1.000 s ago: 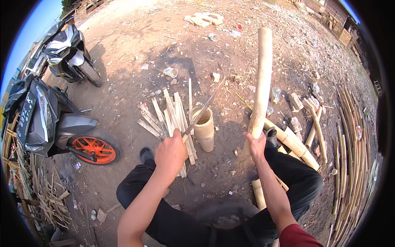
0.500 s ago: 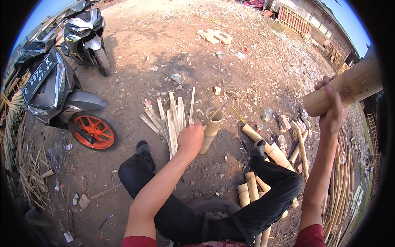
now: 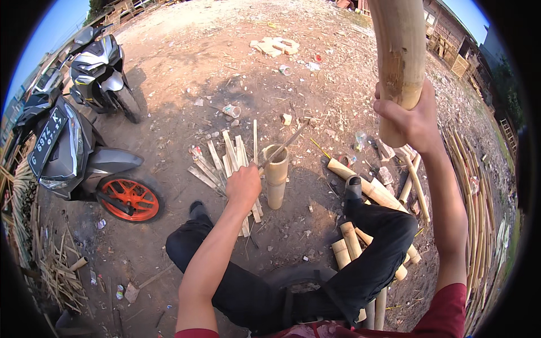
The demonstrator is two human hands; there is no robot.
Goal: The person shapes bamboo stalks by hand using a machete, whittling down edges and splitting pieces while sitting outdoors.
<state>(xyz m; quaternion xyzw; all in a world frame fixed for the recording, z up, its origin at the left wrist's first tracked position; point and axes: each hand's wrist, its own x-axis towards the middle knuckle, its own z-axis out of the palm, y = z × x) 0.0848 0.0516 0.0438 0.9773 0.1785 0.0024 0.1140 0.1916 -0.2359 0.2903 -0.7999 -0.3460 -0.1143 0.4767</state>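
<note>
My left hand (image 3: pixel 244 186) is closed around the handle end of a long-bladed knife (image 3: pixel 294 137). Its blade lies slantwise across the open top of a bamboo tube (image 3: pixel 276 188), which stands upright on the dirt between my feet. High on the right, my right hand (image 3: pixel 416 121) grips a thick bamboo club (image 3: pixel 401 50) near its lower end, with the rest rising past the upper edge of the view. Just beyond my left hand, pale split bamboo strips (image 3: pixel 230 155) lie fanned out on the ground.
Several cut bamboo pieces (image 3: pixel 350 239) lie by my right leg, near a longer bamboo length (image 3: pixel 389 197). Long poles (image 3: pixel 470 203) are stacked at far right. Two motorbikes stand at left, the nearer with an orange wheel (image 3: pixel 129 199). A tyre (image 3: pixel 298 279) is beneath my legs.
My right hand has swung the bamboo club from a sideways tilt to nearly upright, moving inward. The knife stays across the tube's top. The whole view has shifted a little.
</note>
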